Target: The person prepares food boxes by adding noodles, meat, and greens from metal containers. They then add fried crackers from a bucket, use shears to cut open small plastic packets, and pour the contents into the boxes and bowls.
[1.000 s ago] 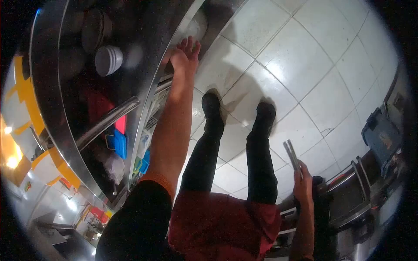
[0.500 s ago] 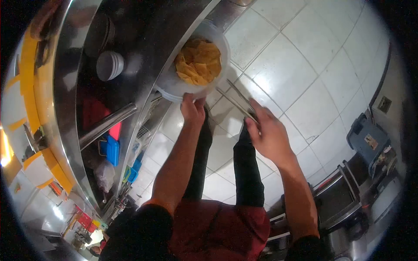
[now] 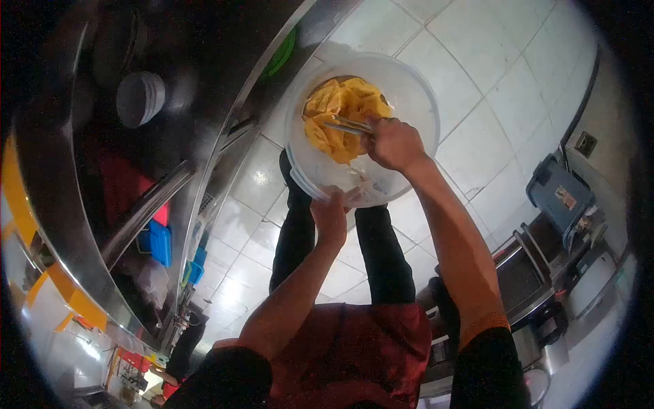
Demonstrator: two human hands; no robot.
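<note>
A large translucent plastic bucket point(image 3: 415, 102) hangs in front of me above the tiled floor, its mouth facing up. My left hand point(image 3: 332, 208) is closed on its near rim. Yellow-orange chips point(image 3: 337, 102) lie heaped on the left side inside it. Metal tongs point(image 3: 351, 125) are in my right hand point(image 3: 395, 144), which reaches inside the bucket with fingers wrapped round them. The tips of the tongs are right at the chips. Whitish bits show at the bottom near my left hand.
A dark steel counter point(image 3: 197, 61) runs along my left, with a stack of white bowls point(image 3: 141, 99) on it. Blue containers point(image 3: 160, 243) sit on the shelf below. A grey bin point(image 3: 560, 192) stands at the right, near metal kitchen equipment point(image 3: 514, 286).
The bucket has moved right, out from beside the counter to in front of my legs. My right hand has brought the tongs into it, down to the chips.
</note>
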